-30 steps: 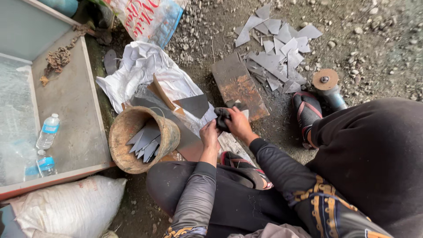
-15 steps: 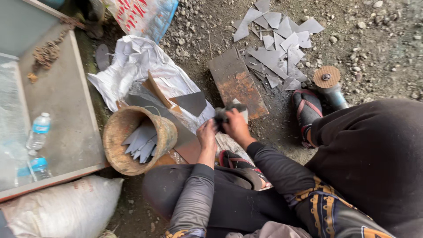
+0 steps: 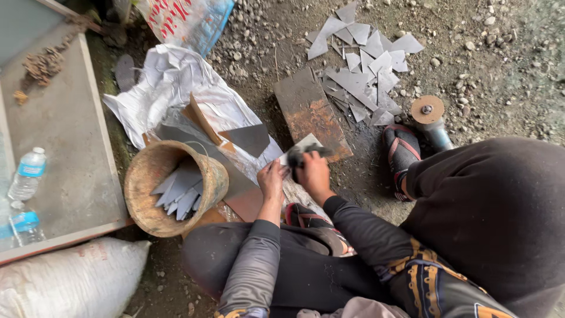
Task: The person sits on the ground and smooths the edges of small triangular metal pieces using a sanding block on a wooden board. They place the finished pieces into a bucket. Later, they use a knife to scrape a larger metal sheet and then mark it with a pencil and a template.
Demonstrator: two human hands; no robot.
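We see soft, even daylight with no hard shadows. The white plastic sheet [image 3: 170, 88] is the brightest area, close to glare. The dark trousers [image 3: 488, 218] lose detail. The hands look slightly blurred, and the corners bend a little from the wide lens.
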